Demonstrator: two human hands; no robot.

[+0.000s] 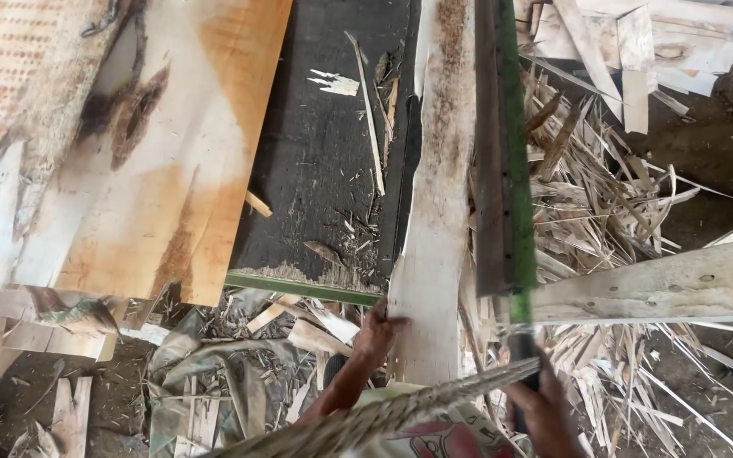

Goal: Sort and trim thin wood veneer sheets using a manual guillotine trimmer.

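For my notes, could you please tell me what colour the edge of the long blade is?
Green, along the edge of the long blade; the head view shows it best.
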